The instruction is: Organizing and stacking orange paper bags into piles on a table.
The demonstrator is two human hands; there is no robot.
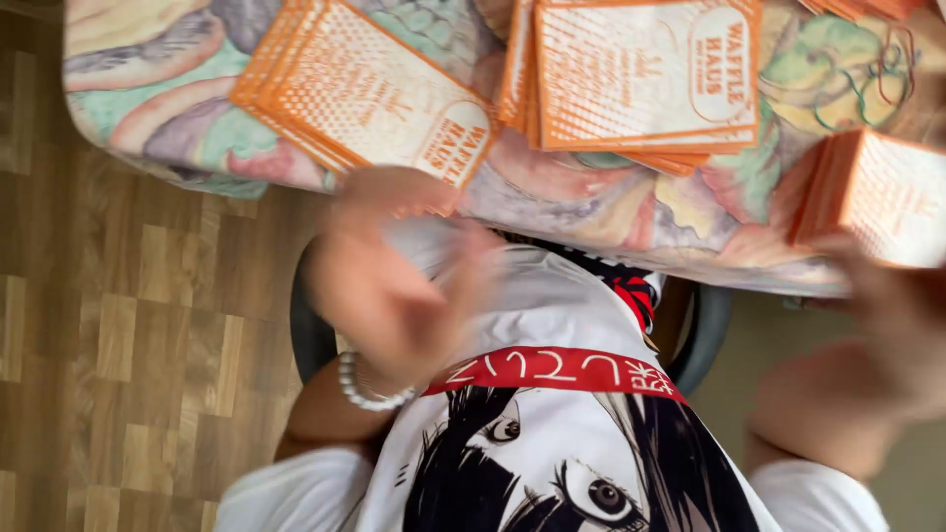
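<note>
My left hand [394, 286], with a bead bracelet on its wrist, is blurred by motion just below the table edge. It is close to the near corner of a fanned stack of orange-and-white printed cards [365, 94]; whether it holds anything is unclear. My right hand [892, 320], also blurred, grips a thick stack of the same orange cards [877, 197] at the table's right edge. A third pile of these cards [641, 74] lies flat in the middle of the table.
The table wears a colourful patterned cloth [158, 89]. A few rubber bands [877, 69] lie at the far right. My white printed shirt [552, 325] and a black chair [705, 335] fill the lower view; wooden parquet floor [118, 325] lies to the left.
</note>
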